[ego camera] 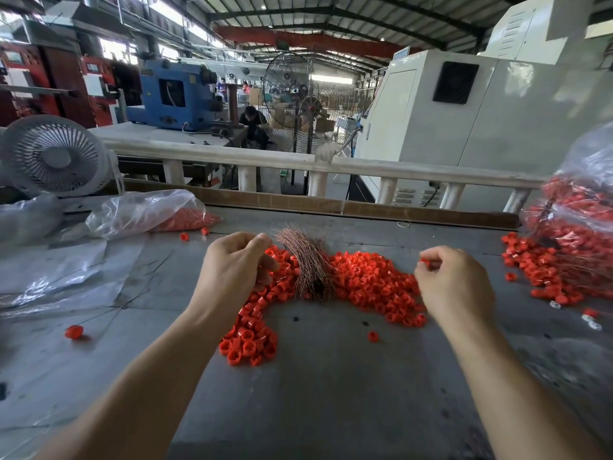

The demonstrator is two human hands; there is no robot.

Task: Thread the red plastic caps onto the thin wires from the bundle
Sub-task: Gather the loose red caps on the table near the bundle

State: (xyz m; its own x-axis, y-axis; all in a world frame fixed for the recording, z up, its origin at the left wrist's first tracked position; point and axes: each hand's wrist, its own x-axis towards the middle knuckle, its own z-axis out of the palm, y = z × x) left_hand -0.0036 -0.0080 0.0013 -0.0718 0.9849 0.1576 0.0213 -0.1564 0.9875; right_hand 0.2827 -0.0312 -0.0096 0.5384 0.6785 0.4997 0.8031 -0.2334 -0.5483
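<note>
A bundle of thin copper-coloured wires [306, 260] lies fanned out on the grey table [331, 376], in the middle of a heap of red plastic caps [371, 283]. My left hand [237, 270] hovers just left of the bundle with its fingers curled, thumb and forefinger pinched together near the wire tips; whether a wire is between them cannot be made out. My right hand [452, 287] is right of the heap and pinches one red cap [425, 261] between thumb and fingertips.
A clear bag of red caps [149, 214] lies at the back left beside a white fan [54, 157]. Another bag with threaded caps [574, 234] spills at the right. A single cap on a wire [73, 332] lies at the left. Plastic sheeting [59, 280] covers the left side.
</note>
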